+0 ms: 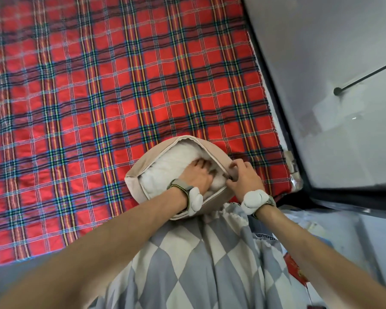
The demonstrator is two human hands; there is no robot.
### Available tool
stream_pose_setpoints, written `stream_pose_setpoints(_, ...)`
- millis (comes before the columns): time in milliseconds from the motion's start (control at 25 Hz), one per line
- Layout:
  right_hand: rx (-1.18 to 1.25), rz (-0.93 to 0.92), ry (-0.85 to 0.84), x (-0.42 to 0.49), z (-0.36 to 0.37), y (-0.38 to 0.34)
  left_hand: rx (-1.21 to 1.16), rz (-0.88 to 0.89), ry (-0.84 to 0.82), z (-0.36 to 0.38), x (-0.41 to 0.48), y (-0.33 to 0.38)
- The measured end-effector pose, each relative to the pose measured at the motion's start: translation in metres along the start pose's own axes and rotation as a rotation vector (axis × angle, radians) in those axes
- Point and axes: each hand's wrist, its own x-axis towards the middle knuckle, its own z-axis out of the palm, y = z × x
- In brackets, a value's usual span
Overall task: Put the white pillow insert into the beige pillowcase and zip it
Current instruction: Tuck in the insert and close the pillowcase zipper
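The beige pillowcase [143,161] stands on its edge at the near side of the bed, its zip opening gaping upward. The white pillow insert [165,166] fills the case and shows through the opening. My left hand [196,175] lies flat on the insert inside the opening and presses it down. My right hand [243,177] pinches the small dark zip pull [228,177] at the right end of the opening. Most of the opening's length is unzipped.
A red plaid bedspread [98,97] covers the bed beyond the pillow. A grey and white diamond-patterned cloth [198,264] lies below my arms. A dark bed frame edge [283,121] and a pale wall run along the right.
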Motion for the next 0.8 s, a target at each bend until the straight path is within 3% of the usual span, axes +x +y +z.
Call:
stream_pose_setpoints(160, -0.163, -0.076, -0.008, 0.000, 0.017, 0.015, -0.054, 0.037, 0.007, 0.030, 0.001, 0.007)
stream_pose_setpoints(280, -0.124, -0.066, 0.030, -0.001, 0.024, 0.020, -0.149, -0.042, 0.002, 0.041, 0.000, 0.008)
stream_pose_setpoints(400, -0.255, -0.365, 0.258, -0.009, 0.025, 0.016, -0.130, 0.034, 0.052, 0.033, 0.004, 0.004)
stream_pose_setpoints(480, -0.343, -0.592, 0.144, -0.015, 0.036, 0.008, -0.169, 0.097, 0.126, 0.025, 0.004, -0.001)
stream_pose_setpoints(520, -0.393, -0.589, 0.088, -0.017, 0.044, 0.004, -0.167, 0.135, 0.165, 0.026, 0.003, -0.004)
stream_pose_setpoints(640, -0.506, -0.340, -0.166, -0.019, 0.066, -0.008, -0.226, 0.209, 0.135, 0.022, -0.004, -0.011)
stream_pose_setpoints(720, -0.512, -0.279, -0.187, -0.017, 0.077, -0.015, -0.243, 0.195, 0.028, 0.012, -0.006, -0.014)
stream_pose_setpoints(800, -0.485, -0.248, -0.101, -0.014, 0.077, -0.019, -0.293, 0.153, 0.019, 0.000, -0.006, -0.017)
